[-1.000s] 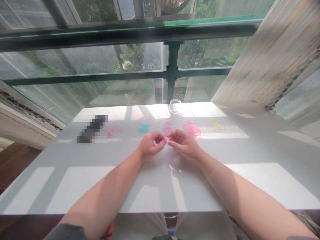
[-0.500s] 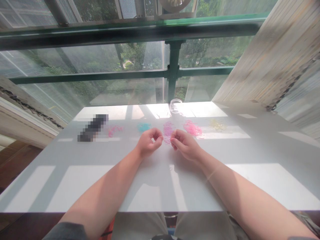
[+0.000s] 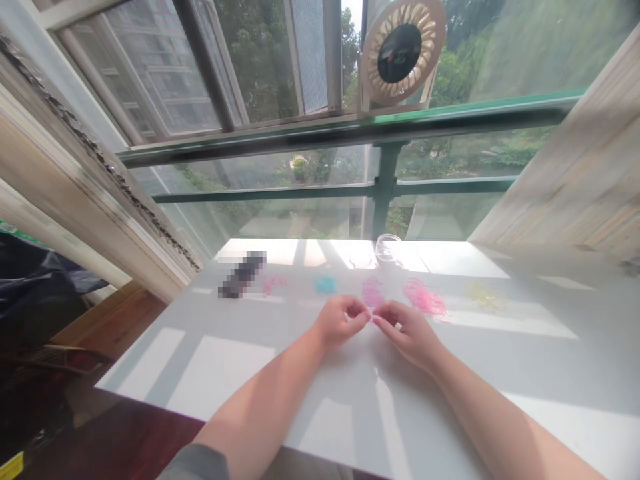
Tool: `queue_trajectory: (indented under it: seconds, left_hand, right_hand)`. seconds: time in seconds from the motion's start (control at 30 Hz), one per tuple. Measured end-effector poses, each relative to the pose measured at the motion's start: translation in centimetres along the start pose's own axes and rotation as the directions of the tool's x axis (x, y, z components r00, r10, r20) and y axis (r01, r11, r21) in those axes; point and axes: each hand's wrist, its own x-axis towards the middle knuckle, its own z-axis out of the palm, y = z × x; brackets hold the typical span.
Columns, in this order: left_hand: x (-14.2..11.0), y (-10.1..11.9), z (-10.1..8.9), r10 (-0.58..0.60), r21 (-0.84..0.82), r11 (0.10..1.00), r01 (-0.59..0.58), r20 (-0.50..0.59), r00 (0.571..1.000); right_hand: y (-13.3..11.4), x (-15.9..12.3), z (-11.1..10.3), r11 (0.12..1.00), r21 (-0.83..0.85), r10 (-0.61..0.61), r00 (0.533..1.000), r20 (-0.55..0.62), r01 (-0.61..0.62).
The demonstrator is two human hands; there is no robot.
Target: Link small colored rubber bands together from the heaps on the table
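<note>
My left hand [image 3: 344, 320] and my right hand [image 3: 407, 328] meet above the white table [image 3: 225, 373], each closed in a pinch with the fingertips almost touching. Something tiny and pinkish shows between the fingertips, too small to name. Just beyond them lies a loose pile of thin purple pieces [image 3: 372, 291]. A bright pink pile [image 3: 425, 297] is beyond my right hand, and a blue pile [image 3: 326, 285] is past my left. Farther out are a small pink scatter [image 3: 275, 285] to the left and a pale yellow pile [image 3: 483, 295] to the right.
A clear glass cup [image 3: 388, 249] stands near the table's far edge. At the back left lies a dark, pixelated long object [image 3: 243, 275]. A round fan [image 3: 403, 53] is by the window, behind a green railing [image 3: 320, 137]. Curtains [image 3: 565, 180] hang on both sides.
The camera view has tilted up and turned left, showing more of the fan and the left side. My hands have come closer together, fingertips nearly meeting.
</note>
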Motion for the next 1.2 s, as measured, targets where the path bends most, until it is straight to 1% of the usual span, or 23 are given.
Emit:
queue_trajectory:
  seconds: [0.1, 0.27, 0.37, 0.47, 0.57, 0.67, 0.73, 0.83, 0.97, 1.1, 1.13, 1.2]
  left_hand:
    - [-0.1, 0.2, 0.2, 0.002, 0.011, 1.000, -0.002, 0.024, 1.000]
    - [0.1, 0.0, -0.1, 0.006, 0.030, 1.000, -0.006, 0.009, 1.000]
    - [0.2, -0.3, -0.4, 0.001, 0.019, 1.000, 0.000, -0.028, 1.000]
    - [0.2, -0.4, -0.5, -0.030, 0.010, 0.999, 0.030, -0.055, 0.998]
    - [0.2, -0.2, -0.4, -0.043, -0.005, 0.999, 0.043, -0.019, 0.999]
    - [0.1, 0.1, -0.1, -0.033, -0.010, 0.999, 0.033, 0.028, 0.999]
    - [0.0, 0.2, 0.0, -0.017, -0.003, 1.000, 0.017, 0.053, 0.998]
    - [0.0, 0.3, 0.0, 0.001, 0.023, 1.000, -0.002, 0.079, 0.997]
    - [0.3, 0.1, -0.4, 0.008, 0.050, 0.999, -0.012, 0.082, 0.997]
    - [0.5, -0.2, -0.8, 0.000, 0.040, 0.999, -0.002, 0.041, 0.999]
    - [0.5, -0.2, -0.9, -0.004, 0.037, 0.999, 0.003, 0.029, 1.000]
    - [0.5, -0.3, -0.9, -0.005, 0.030, 1.000, 0.004, 0.024, 1.000]
  right_hand:
    - [0.0, 0.0, 0.0, 0.999, -0.020, -0.025, 1.000, 0.016, 0.025]
    - [-0.1, -0.1, -0.2, 0.996, -0.054, -0.075, 0.997, -0.001, 0.075]
    - [-0.2, 0.0, -0.4, 0.997, -0.045, -0.062, 0.998, -0.025, 0.060]
    - [0.1, 0.0, -0.4, 0.999, -0.015, -0.033, 0.998, -0.061, 0.032]
    - [0.4, 0.0, -0.3, 1.000, 0.004, -0.014, 0.999, -0.040, 0.014]
    - [0.4, 0.0, 0.0, 1.000, -0.011, -0.027, 0.999, 0.017, 0.027]
    - [0.1, 0.0, 0.0, 0.999, -0.025, -0.044, 0.999, 0.025, 0.045]
    - [-0.3, 0.0, -0.1, 0.997, -0.032, -0.072, 0.997, 0.000, 0.072]
    - [-0.4, 0.1, -0.4, 0.995, -0.010, -0.096, 0.995, -0.033, 0.096]
    - [-0.1, 0.2, -0.6, 0.997, 0.032, -0.061, 0.990, -0.128, 0.066]
    - [-0.1, 0.2, -0.6, 0.997, 0.041, -0.053, 0.989, -0.136, 0.059]
    - [-0.1, 0.1, -0.4, 0.997, 0.049, -0.048, 0.992, -0.112, 0.054]
